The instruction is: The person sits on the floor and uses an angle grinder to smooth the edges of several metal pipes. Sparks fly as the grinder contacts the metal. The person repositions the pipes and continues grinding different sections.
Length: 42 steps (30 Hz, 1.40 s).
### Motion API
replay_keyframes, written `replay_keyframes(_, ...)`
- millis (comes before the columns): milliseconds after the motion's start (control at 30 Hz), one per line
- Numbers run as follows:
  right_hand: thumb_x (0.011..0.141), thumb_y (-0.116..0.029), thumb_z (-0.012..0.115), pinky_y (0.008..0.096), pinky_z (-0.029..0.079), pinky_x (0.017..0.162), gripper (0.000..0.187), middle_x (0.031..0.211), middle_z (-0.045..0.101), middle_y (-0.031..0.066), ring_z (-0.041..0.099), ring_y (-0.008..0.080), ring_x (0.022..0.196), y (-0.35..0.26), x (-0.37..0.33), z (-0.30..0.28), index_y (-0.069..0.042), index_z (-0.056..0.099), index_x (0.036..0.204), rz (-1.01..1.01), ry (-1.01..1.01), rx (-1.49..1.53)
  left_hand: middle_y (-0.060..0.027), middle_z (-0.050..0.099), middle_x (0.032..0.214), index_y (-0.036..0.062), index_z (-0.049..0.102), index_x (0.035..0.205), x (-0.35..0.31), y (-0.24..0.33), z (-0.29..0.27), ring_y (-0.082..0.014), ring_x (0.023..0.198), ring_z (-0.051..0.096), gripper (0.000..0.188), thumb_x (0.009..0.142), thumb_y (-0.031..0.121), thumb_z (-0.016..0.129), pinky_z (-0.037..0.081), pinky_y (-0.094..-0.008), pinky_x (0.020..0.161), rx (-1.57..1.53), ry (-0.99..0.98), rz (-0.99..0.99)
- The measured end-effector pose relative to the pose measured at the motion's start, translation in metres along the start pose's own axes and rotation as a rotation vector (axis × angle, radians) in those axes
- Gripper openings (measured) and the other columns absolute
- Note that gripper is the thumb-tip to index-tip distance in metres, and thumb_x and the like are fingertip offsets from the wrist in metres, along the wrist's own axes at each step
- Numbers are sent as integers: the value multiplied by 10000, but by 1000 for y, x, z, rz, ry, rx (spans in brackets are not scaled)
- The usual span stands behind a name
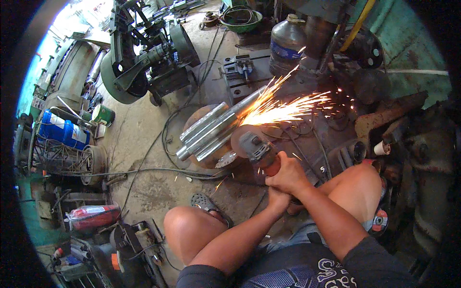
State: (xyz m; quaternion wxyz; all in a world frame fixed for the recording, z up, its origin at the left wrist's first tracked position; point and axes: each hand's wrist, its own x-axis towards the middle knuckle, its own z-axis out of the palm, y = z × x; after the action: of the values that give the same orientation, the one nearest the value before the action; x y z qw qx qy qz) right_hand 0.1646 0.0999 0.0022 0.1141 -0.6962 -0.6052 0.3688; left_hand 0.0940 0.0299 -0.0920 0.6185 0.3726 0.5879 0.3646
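My right hand (288, 173) is wrapped round the body of an angle grinder (254, 146). Just below it, my left hand (278, 198) grips the rear of the same tool, its fingers partly hidden. The grinder's disc touches the side of a shiny steel shaft (211, 128) with thick lengthwise ribs. Bright sparks (293, 109) stream from the contact toward the far right. The shaft lies aslant on a round rusty support (194, 119), its narrow end pointing away. A toothed metal disc (225, 160) sits beside the shaft's near end.
Black cables (158, 170) snake over the concrete floor. A vise (238, 68) and a large plastic bottle (288, 41) stand beyond the shaft. Heavy machinery (149, 53) is at the far left, with a blue bucket (62, 128) nearer. Rusty metal parts (394, 113) crowd the right.
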Motion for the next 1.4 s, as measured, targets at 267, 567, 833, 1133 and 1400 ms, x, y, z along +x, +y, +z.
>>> replay_keyframes(267, 618, -341, 858, 510, 573, 891, 679, 1033, 725, 258, 709, 455, 992, -4, -1, -1, -21, 559, 1137, -1, -19, -22, -152, 677, 1237, 3, 562, 1313, 2, -12, -4, -239, 1168, 631, 574, 887, 340, 747, 515, -412, 941, 124, -23, -27)
replay_keyframes(567, 597, -303, 859, 513, 569, 853, 653, 980, 722, 255, 705, 457, 963, -17, -7, 14, -25, 557, 1104, -112, 9, -67, -153, 682, 1238, 4, 582, 1287, -10, -13, -12, -237, 1154, 638, 573, 876, 366, 753, 518, -424, 937, 43, 65, -70)
replay_keyframes(833, 597, -310, 855, 515, 569, 851, 654, 982, 720, 252, 707, 455, 957, -44, -15, 33, -33, 539, 1098, -120, -94, -145, -141, 663, 1280, 11, 580, 1304, -28, -12, -38, -247, 1194, 619, 520, 916, 332, 706, 503, -425, 973, -45, 107, -37)
replay_keyframes(1133, 656, -366, 835, 516, 569, 899, 651, 1018, 719, 274, 709, 457, 1011, -84, -31, 45, -17, 528, 1111, -139, -228, -232, -123, 633, 1323, 31, 554, 1368, -41, -25, -70, -242, 1219, 596, 508, 974, 332, 663, 494, -418, 1001, 49, 105, -143)
replay_keyframes(1400, 631, -351, 848, 536, 557, 878, 645, 986, 710, 291, 701, 483, 977, -89, -32, 45, -4, 534, 1075, -136, -227, -198, -107, 614, 1309, 22, 534, 1363, -43, -19, -72, -218, 1195, 585, 454, 1001, 274, 640, 500, -416, 986, 49, 153, 28)
